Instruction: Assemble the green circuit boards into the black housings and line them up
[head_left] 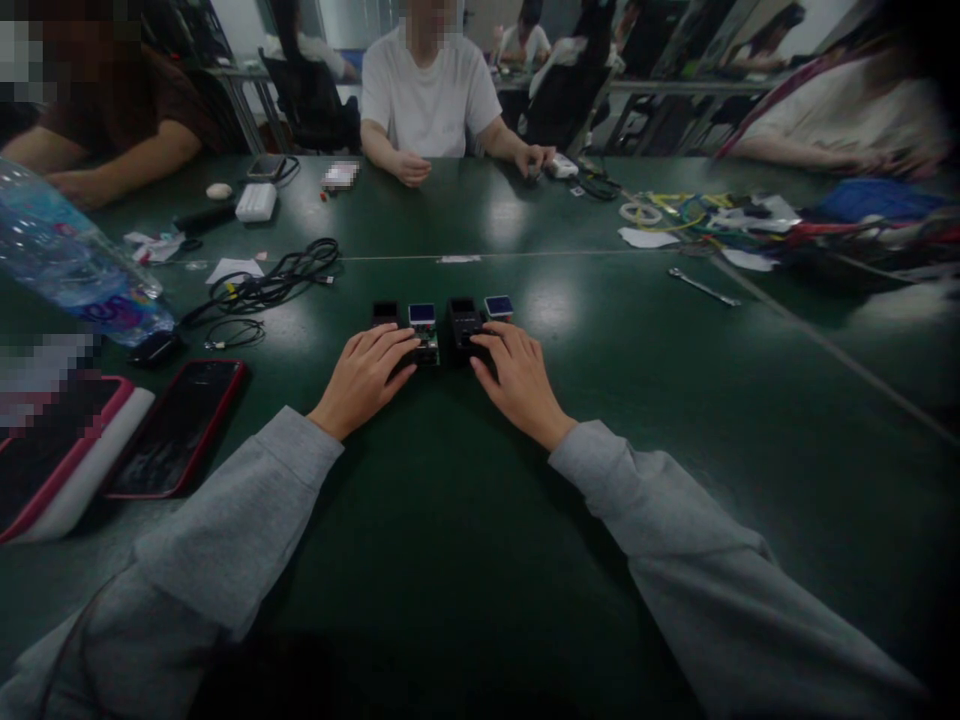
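Observation:
Several small handheld devices with little screens stand in a row on the dark green table. My left hand (pixel 373 362) lies over the lower part of the left pair: a black device (pixel 385 311) and one with a bare green circuit board (pixel 424 345). Its fingers are stretched out, the thumb apart. My right hand (pixel 516 372) has its fingertips on or just beside a black device (pixel 460 315). It partly covers another device with a pale-framed screen (pixel 499 307). The right fingers are spread too. Whether the fingertips press on the devices, I cannot tell.
On the left are a red-edged phone (pixel 180 430), a tilted plastic bottle (pixel 82 265) and coiled black cables (pixel 281 280). A wrench (pixel 705 287) and a heap of wires (pixel 705 212) lie at the right. Across the table (pixel 480 560) sits a person in white (pixel 427 95), others nearby.

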